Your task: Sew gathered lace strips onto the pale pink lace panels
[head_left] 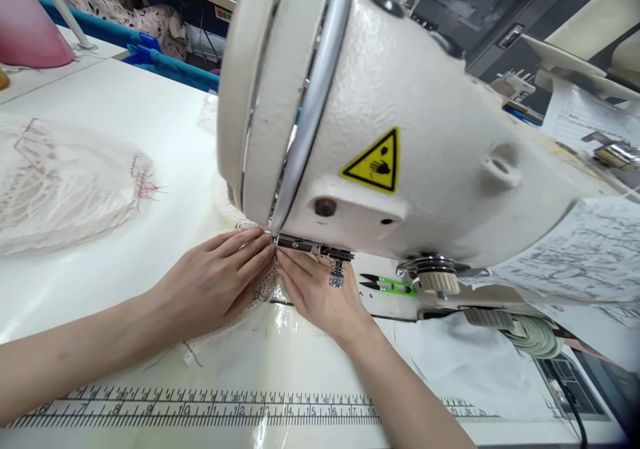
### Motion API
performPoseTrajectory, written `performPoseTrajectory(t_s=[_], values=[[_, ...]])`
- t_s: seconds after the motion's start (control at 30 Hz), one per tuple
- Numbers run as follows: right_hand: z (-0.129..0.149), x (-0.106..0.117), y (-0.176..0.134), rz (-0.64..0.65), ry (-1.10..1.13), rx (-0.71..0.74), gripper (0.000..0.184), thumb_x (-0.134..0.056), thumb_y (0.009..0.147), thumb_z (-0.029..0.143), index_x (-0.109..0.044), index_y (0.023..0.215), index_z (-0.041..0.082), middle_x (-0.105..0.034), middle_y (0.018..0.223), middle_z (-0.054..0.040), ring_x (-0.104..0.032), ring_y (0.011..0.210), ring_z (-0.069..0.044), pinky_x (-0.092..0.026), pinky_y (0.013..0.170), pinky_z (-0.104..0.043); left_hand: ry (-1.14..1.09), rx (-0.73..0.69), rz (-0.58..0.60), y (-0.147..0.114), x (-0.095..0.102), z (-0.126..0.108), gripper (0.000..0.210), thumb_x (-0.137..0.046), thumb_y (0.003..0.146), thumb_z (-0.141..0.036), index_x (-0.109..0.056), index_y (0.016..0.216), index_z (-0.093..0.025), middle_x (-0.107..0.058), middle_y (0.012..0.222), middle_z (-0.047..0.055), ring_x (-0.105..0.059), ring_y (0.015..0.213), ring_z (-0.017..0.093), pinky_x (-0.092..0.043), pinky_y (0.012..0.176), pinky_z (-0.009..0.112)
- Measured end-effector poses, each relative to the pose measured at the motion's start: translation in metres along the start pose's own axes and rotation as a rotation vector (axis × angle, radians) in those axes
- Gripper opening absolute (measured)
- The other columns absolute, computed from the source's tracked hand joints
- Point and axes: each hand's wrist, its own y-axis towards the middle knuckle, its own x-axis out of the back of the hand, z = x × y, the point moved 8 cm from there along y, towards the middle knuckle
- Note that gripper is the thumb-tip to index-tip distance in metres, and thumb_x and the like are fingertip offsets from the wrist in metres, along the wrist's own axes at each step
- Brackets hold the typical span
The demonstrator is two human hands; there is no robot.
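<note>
Beneath left hand | lace fabric | right hand just beside

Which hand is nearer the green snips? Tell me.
Right. The right hand is close beside the green snips, near their pointed end; the left hand is farther off, beyond the right.

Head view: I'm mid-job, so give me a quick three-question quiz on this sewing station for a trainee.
1. True or false: the left hand rests on the lacy fabric.
2. Which lies near the right hand?
A) a hammer
B) green-handled snips
C) a red mug
3. Fill in: the yellow warning sticker on the sewing machine is shaped like a ____.

Key: 1. True; 2. B; 3. triangle.
</note>
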Motion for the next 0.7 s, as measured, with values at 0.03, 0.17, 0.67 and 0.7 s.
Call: performPoseTrajectory(t_s=[0.03,0.17,0.67,0.7], values=[[-0.001,0.0,0.001,0.002,0.014,-0.022,0.04,-0.058,0.104,0.032,-0.062,0.144,0.031,-0.073,0.131,-0.0103,-0.071,0.1,-0.028,-0.063,0.079,-0.043,-0.022,0.009,-0.005,0.0,0.0,0.001,0.043,-0.042,0.1,-0.023,-0.071,0.128,-0.012,-0.077,0.123,0.016,-0.068,0.125,0.035,-0.055,0.107,0.052],[0.001,0.002,0.003,0.004,-0.013,-0.048,0.037,-0.057,0.105,0.034,-0.065,0.142,0.031,-0.074,0.129,-0.0099,-0.071,0.099,-0.029,-0.063,0.076,-0.043,-0.043,0.02,-0.005,0.0,0.0,0.003,0.043,-0.043,0.099,-0.023,-0.071,0.13,-0.013,-0.077,0.124,0.014,-0.067,0.126,0.034,-0.055,0.107,0.05],[0.009,0.009,0.009,-0.022,-0.074,0.024,0.033,-0.05,0.105,0.026,-0.07,0.131,0.025,-0.074,0.132,-0.0064,-0.069,0.107,-0.028,-0.057,0.069,-0.036,0.027,-0.002,0.003,0.004,0.006,0.002,0.043,-0.04,0.103,-0.026,-0.07,0.132,-0.015,-0.078,0.123,0.012,-0.068,0.127,0.033,-0.054,0.107,0.051],[0.01,0.01,0.01,-0.031,-0.054,0.033,0.032,-0.05,0.104,0.022,-0.07,0.129,0.024,-0.073,0.133,-0.0059,-0.069,0.107,-0.027,-0.056,0.072,-0.037,0.047,-0.012,0.002,0.005,0.012,0.001,0.042,-0.039,0.104,-0.024,-0.071,0.131,-0.016,-0.078,0.124,0.012,-0.069,0.124,0.032,-0.055,0.104,0.051]])
